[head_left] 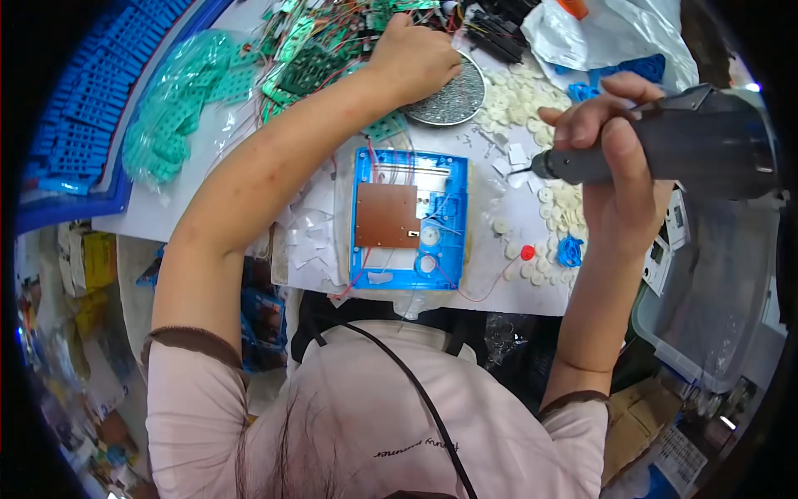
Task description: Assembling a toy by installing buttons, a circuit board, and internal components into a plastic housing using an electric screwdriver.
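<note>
My right hand [619,154] is wrapped round a dark grey electric screwdriver [698,141], its thin bit pointing left over the table. My left hand [413,58] reaches to the far side, at the edge of a round metal dish [445,121] of small screws [453,93]. Its fingers are curled, and their tips are hidden. Between my arms lies an open blue plastic casing [453,249]. Inside sits a brown circuit board [386,216], with thin red and white wires running about. A red wire leads right from the casing to a small red disc [528,253].
Tangled green circuit boards and wires [307,58] fill the far left, beside a clear bag of green parts [170,125]. White plastic discs [532,96] are scattered on the right. Stacked blue parts [79,108] stand at far left. A clear bin [706,308] stands off the table's right side.
</note>
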A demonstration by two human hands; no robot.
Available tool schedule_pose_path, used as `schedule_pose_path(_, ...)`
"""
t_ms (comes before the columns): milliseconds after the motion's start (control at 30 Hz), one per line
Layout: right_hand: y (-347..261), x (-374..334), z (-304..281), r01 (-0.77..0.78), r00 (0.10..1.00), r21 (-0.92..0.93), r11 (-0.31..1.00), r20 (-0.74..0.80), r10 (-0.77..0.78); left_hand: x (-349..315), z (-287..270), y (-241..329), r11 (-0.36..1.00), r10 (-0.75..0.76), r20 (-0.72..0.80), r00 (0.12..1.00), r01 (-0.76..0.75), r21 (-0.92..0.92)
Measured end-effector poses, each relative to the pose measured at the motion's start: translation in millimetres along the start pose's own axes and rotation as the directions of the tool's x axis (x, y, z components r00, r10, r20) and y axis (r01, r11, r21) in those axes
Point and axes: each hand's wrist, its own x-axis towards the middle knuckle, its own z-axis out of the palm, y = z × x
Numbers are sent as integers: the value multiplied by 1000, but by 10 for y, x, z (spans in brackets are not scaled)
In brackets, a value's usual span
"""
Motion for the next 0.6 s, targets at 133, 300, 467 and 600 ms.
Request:
schedule_pose_path(133,137,-131,334,-71,980,203,977,-166,105,-22,-192,56,991,-57,4,998,57,-117)
schedule_pose_path(300,325,-255,560,-8,995,300,954,-96,38,-457,-483,152,929,-177,-166,970,110,-352)
schedule_pose_path(467,391,-296,766,-61,997,348,935,-31,76,-1367,-1183,431,888,-116,72,991,136,-439)
schedule_pose_path(600,369,-349,825,-92,995,333,938,3,96,-1864,-1212,608,848,7,65,998,29,-529)
